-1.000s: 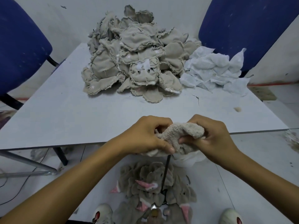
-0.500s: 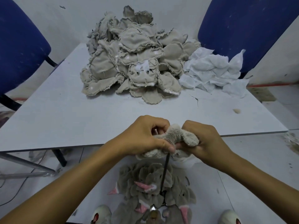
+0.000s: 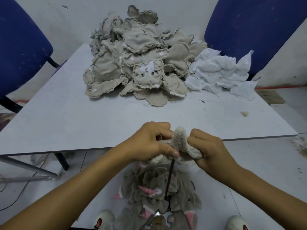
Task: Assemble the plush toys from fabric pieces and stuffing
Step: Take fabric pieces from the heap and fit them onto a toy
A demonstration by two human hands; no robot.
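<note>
Both sets of fingers are curled tight on the plush piece [image 3: 180,145], left hand [image 3: 149,143] pinching one side and right hand [image 3: 207,151] the other, just off the table's [image 3: 99,117] near edge. Looks like it's being turned right side out over a dark rod [image 3: 169,178]. I'd go slow, easing fabric evenly so seams don't pop. Can't see the rod's tip or the opening, since the hands cover both.
</note>
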